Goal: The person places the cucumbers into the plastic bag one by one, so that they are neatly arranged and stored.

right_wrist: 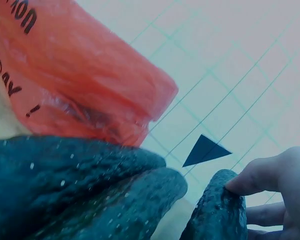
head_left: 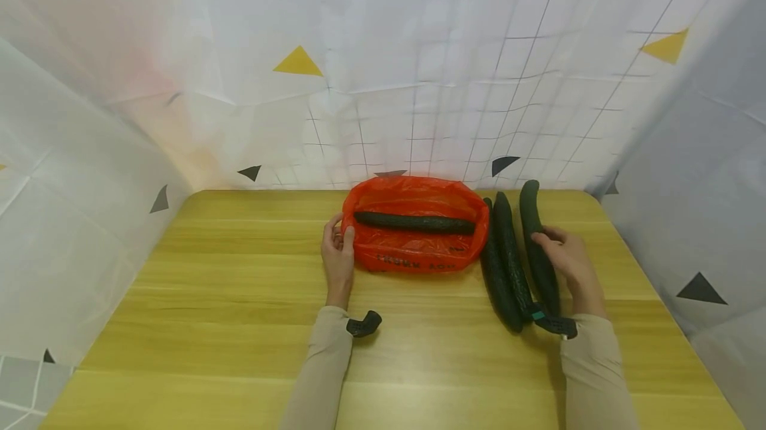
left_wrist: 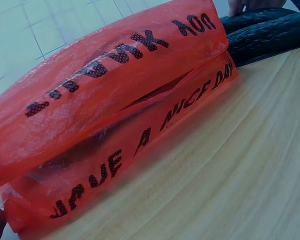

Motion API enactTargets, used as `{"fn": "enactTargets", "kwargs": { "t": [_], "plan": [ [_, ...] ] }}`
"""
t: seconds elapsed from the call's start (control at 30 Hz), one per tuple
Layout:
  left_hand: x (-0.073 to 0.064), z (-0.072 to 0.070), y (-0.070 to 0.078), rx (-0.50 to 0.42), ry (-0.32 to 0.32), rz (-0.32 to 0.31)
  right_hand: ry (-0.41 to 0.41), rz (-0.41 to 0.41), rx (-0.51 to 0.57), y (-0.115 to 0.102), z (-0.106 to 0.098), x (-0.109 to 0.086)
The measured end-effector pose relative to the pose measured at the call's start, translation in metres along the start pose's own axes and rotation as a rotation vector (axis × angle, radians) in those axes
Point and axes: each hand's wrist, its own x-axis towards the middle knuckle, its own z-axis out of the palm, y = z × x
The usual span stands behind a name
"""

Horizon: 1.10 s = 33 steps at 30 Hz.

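Note:
A red plastic bag (head_left: 413, 258) with black lettering stands with its mouth spread wide, and one cucumber (head_left: 415, 222) lies lengthwise inside it. My left hand (head_left: 338, 260) pinches the bag's left end, thumb towards me; only its fingertips show in the left wrist view. To the right of the bag, two cucumbers (head_left: 501, 270) lie side by side, close against its right end. My right hand (head_left: 571, 260) grips the rightmost cucumber (head_left: 530, 211) around its middle. In the right wrist view, the thumb (right_wrist: 252, 176) presses on that cucumber's near side while fingers curl behind it.
Under everything is a light wooden table (head_left: 239, 323). White sheeting with grid lines (head_left: 413, 104) rises behind the table's far edge and along both sides, marked with black and yellow triangles. A dark camera mount (head_left: 364, 325) sits on the left wrist, another (head_left: 556, 325) on the right.

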Motion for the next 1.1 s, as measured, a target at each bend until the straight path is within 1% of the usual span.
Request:
{"fn": "enactTargets", "kwargs": {
  "t": [0.13,0.23,0.47,0.67,0.8,0.9,1.0,1.1],
  "plan": [
    [0.000,0.000,0.002,0.008,-0.001,0.001,0.041,-0.019,0.036,-0.006,-0.003,-0.005],
    [0.000,0.000,0.001,0.009,-0.002,0.003,0.091,-0.037,0.049,-0.011,-0.005,-0.008],
    [0.001,0.000,-0.001,0.003,-0.005,-0.018,0.186,-0.052,0.093,-0.021,-0.009,-0.014],
    [0.000,0.000,0.000,0.012,-0.003,-0.017,0.314,-0.116,0.161,-0.029,-0.012,-0.019],
    [0.000,0.000,0.001,0.012,-0.002,-0.011,0.358,-0.152,0.225,-0.033,-0.015,-0.021],
    [0.000,0.000,0.001,0.001,-0.002,-0.016,0.382,-0.178,0.273,-0.037,-0.015,-0.022],
    [0.000,0.000,0.001,0.001,-0.003,-0.022,0.426,-0.208,0.330,-0.043,-0.014,-0.023],
    [0.000,0.000,0.002,0.012,-0.005,-0.019,0.464,-0.241,0.448,-0.048,-0.014,-0.025]
  ]
}}
